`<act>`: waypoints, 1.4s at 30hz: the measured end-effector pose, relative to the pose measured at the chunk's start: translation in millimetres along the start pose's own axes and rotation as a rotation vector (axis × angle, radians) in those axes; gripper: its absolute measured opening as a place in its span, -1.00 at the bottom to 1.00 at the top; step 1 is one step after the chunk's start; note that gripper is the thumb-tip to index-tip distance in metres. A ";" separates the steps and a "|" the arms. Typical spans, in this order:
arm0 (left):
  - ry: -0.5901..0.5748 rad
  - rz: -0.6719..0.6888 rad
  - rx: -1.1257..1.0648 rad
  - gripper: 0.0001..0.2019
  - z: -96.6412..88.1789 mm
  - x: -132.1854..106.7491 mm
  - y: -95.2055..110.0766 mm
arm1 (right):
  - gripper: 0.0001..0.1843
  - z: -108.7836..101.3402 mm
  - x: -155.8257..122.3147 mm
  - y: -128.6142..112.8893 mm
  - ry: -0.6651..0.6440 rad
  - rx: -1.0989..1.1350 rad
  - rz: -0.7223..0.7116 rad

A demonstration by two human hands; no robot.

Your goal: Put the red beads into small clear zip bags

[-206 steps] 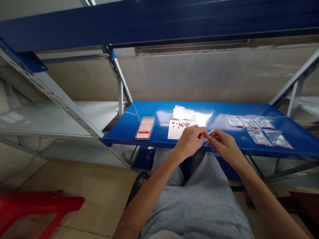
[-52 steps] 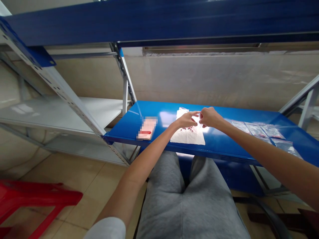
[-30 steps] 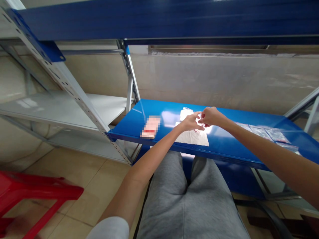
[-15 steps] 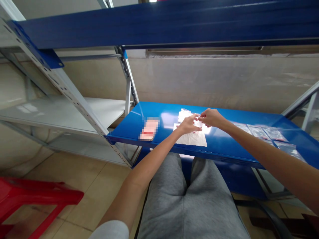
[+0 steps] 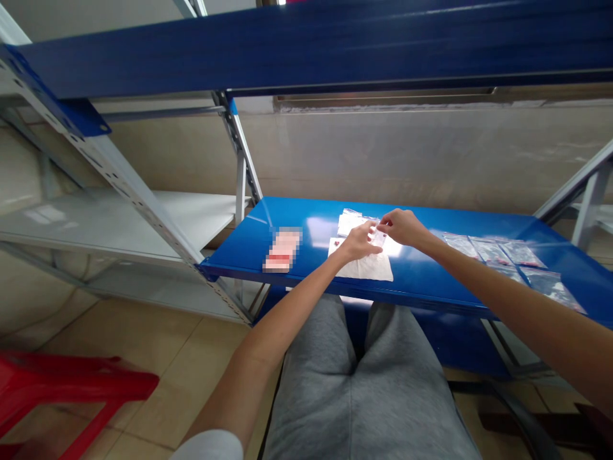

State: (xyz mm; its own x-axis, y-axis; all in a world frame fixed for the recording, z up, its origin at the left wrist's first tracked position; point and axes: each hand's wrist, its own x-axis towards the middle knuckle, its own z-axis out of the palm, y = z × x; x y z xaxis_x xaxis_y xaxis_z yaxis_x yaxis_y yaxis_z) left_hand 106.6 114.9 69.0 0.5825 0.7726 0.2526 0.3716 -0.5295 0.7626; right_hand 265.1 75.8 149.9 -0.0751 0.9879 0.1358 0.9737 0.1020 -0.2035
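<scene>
Clear plastic bag [image 5: 378, 237] sits pinched between the narrowly closed left hand [image 5: 357, 243] and right hand [image 5: 401, 227], above a white paper sheet [image 5: 364, 269] near the front edge of a blue metal shelf [image 5: 306, 223]. Right of the hands lie more clear bags [image 5: 498, 255]; left, a blurred packet [image 5: 282, 251], unreadable.

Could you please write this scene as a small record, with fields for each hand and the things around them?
Left hand: pinches clear bag
Right hand: pinches same bag
Below hands: white paper with red bits
Right side: plastic bags
Left side: blurred pink item
Surface: blue shelf
</scene>
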 end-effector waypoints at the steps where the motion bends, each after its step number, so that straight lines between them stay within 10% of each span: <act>1: -0.005 0.000 -0.003 -0.31 0.1 -0.3 0.1 | -0.71 1.2 -0.5 0.1 0.008 -0.004 -0.006; 12: -0.004 0.001 0.008 -0.29 0.1 -0.8 -3.9 | -0.43 3.8 -1.6 0.7 0.002 0.013 0.006; 34: -0.001 -0.116 -0.029 -0.22 -15.6 5.3 17.3 | -0.53 29.6 -39.2 32.7 -0.055 0.870 0.422; 42: -0.130 0.146 0.367 -0.30 -25.8 19.2 32.7 | -0.49 21.4 -34.0 43.3 0.096 1.110 0.381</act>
State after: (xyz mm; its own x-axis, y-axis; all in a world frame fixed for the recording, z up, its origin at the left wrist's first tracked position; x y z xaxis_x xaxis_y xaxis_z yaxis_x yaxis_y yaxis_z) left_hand 111.3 121.5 114.2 0.7258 0.6419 0.2473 0.4977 -0.7382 0.4554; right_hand 305.2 49.2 115.7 0.2430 0.9685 -0.0537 0.2054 -0.1055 -0.9730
